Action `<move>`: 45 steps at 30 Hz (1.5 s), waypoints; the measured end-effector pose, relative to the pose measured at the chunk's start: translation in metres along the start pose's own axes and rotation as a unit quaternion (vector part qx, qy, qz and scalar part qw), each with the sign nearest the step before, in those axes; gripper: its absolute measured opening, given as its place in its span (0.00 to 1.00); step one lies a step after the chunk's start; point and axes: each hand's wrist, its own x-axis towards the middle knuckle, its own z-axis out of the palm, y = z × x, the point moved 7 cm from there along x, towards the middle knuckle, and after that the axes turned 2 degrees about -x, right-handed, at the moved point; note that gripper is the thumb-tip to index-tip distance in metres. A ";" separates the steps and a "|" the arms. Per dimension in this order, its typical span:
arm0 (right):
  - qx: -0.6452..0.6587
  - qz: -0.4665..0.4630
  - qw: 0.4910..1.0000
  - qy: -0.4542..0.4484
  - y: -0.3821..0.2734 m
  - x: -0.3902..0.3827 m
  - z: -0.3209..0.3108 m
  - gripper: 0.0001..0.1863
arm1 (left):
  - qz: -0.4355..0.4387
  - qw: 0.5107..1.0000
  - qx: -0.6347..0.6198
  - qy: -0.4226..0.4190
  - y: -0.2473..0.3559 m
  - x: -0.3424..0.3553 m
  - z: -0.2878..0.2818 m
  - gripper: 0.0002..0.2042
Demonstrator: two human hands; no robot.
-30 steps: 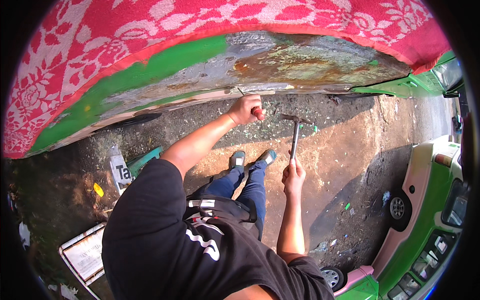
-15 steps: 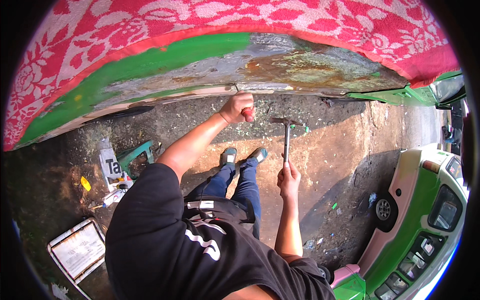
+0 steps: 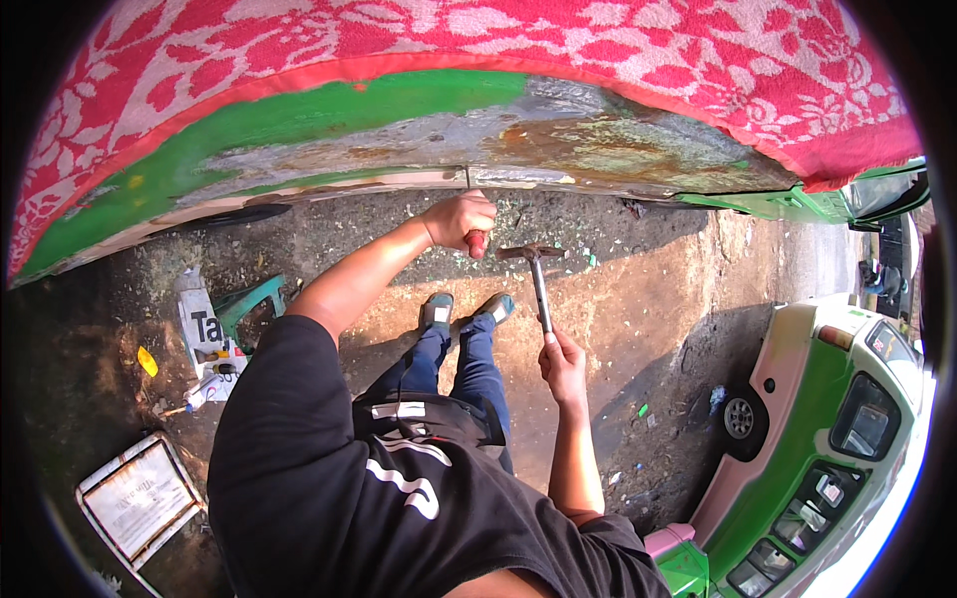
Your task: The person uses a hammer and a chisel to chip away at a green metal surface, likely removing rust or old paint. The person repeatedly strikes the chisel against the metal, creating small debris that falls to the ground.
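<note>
My left hand (image 3: 459,218) is closed around a tool with a red handle (image 3: 476,242). Its thin metal shaft reaches up to the lower edge of a worn vehicle panel (image 3: 588,140), painted green with grey and rusty patches. What kind of tip it has cannot be made out. In my right hand (image 3: 565,371) is a hammer (image 3: 540,289) with a metal shaft, gripped low. The hammer's head is level with the red handle's butt, a small gap to its right.
A red and white floral cloth (image 3: 419,35) covers the vehicle above the panel. On the ground at left are a green plastic piece (image 3: 261,299), a yellow scrap (image 3: 148,361) and a white framed board (image 3: 140,495). A green and white van (image 3: 797,429) stands at right.
The hammer has swung left, its head now nearer the red handle and its shaft more tilted. My left hand stays by the panel's edge, and the whole view has shifted slightly.
</note>
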 end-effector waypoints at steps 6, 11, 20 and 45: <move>-0.128 -0.150 0.978 0.067 -0.013 -0.008 0.005 0.20 | -0.021 0.999 -0.004 0.034 -0.007 0.005 -0.004 0.13; -0.284 -0.366 0.876 0.134 -0.035 -0.025 0.022 0.18 | -0.047 0.994 -0.030 0.090 -0.010 0.005 -0.011 0.12; -0.294 -0.383 0.862 0.155 -0.046 -0.021 0.036 0.17 | -0.068 0.993 -0.021 0.094 -0.018 0.003 -0.016 0.12; -0.240 -0.197 0.944 0.107 -0.052 -0.033 0.017 0.19 | -0.233 0.913 0.006 0.335 0.015 -0.067 -0.031 0.09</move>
